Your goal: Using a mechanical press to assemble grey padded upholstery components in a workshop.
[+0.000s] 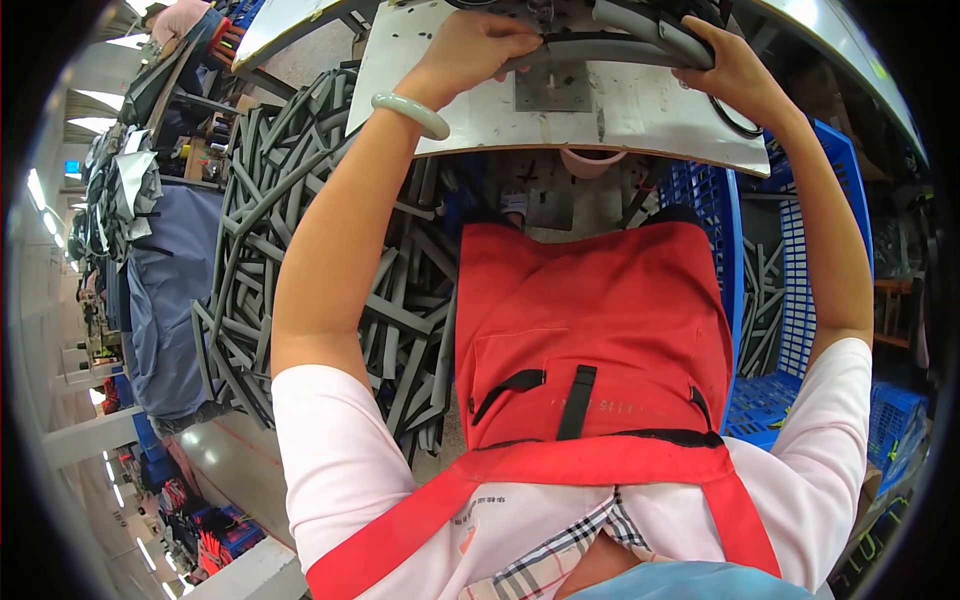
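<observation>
The grey foam tube (610, 48) lies across the far part of the pale metal counter (640, 110), stretched between both hands. The left hand (480, 45) curls its fingers over the tube's left stretch, pinching it down just above a small square metal plate (552, 88) fixed in the counter. The right hand (735, 70) closes around the tube's right end, where more grey tubes (650, 25) are bunched at the far edge. A pale green bangle (410, 113) sits on the left wrist. Nearer, a red apron (590, 330) hangs over the person's front. To the left, a big heap of grey foam strips (290, 250) lies beside the counter. To the right stands a blue plastic crate (790, 300) with more strips inside.
</observation>
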{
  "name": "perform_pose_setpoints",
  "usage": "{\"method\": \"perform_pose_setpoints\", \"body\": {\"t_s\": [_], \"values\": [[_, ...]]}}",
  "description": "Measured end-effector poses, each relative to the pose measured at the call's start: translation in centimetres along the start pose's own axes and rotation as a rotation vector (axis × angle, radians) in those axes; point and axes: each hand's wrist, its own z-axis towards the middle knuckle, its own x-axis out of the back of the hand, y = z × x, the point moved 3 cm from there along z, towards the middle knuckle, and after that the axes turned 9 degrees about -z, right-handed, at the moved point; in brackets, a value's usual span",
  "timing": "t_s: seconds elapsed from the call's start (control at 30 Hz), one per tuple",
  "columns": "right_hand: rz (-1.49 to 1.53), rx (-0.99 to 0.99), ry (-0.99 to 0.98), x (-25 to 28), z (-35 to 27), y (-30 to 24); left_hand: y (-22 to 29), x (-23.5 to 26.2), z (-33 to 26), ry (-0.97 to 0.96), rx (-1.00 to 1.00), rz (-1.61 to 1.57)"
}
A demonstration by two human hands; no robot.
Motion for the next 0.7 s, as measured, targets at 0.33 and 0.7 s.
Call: {"method": "perform_pose_setpoints", "body": {"t_s": [0.33, 0.7], "values": [[0.039, -0.056, 0.11, 2.6, -0.4, 0.9, -0.7, 2.2, 1.0, 0.163, -0.048, 0.03], [-0.285, 0.716, 0.116, -9.3, -6.3, -17.0, 4.3, -6.5, -1.6, -0.233, -0.077, 0.081]]}}
